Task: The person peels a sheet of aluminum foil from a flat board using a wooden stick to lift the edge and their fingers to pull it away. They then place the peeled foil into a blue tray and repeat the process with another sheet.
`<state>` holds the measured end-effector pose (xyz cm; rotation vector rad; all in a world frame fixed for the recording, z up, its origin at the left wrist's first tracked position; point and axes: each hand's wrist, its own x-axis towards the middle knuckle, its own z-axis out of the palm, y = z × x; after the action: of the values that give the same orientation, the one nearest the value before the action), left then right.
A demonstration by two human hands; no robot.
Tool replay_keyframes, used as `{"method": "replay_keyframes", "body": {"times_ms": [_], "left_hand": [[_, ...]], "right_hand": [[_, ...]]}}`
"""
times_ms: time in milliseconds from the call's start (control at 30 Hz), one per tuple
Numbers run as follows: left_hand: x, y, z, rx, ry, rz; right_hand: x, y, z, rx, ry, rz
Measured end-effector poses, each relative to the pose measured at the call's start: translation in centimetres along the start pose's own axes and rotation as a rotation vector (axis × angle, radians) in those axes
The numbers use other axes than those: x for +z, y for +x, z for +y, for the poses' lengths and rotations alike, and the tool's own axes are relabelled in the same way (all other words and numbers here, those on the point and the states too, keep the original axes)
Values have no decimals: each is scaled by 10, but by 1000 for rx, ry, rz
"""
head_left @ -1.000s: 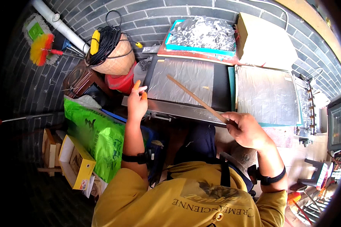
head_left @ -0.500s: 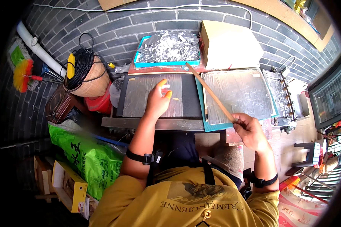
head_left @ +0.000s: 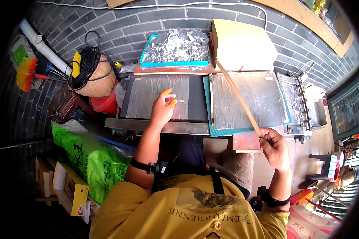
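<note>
While right fingers (head_left: 272, 134) pinch stick (head_left: 241, 98), left hand (head_left: 162, 106) cupped

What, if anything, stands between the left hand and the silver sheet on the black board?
Nothing visible does: the left hand appears over the silver sheet. The stick, in the right hand, is farther right, over the other sheet.

A workbench (head_left: 159, 125) with silvery sheets (head_left: 265, 95) and scraps (head_left: 178, 47) suggests a workshop.

At centre right I see a smooth, matt wooden stick (head_left: 237, 92) over a glossy, crinkled foil-like sheet (head_left: 267, 96); upper centre, shiny flakes (head_left: 177, 46) in a blue plastic tray (head_left: 175, 63); lower left, a glossy plastic bag (head_left: 95, 159).
</note>
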<state>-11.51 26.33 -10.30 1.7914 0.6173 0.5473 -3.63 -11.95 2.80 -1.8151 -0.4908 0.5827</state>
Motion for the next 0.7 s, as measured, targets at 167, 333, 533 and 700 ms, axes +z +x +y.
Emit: {"method": "replay_keyframes", "body": {"times_ms": [167,333,533,700], "left_hand": [[-10,57,58,289,321,10],[-20,138,74,334,530,-26],[-13,183,79,340,706,-51],[12,191,86,648,899,-10]], "right_hand": [[-8,3,11,-4,-14,26],[-4,7,13,26,-16,39],[-8,6,10,54,-20,70],[-8,9,9,69,-23,99]]}}
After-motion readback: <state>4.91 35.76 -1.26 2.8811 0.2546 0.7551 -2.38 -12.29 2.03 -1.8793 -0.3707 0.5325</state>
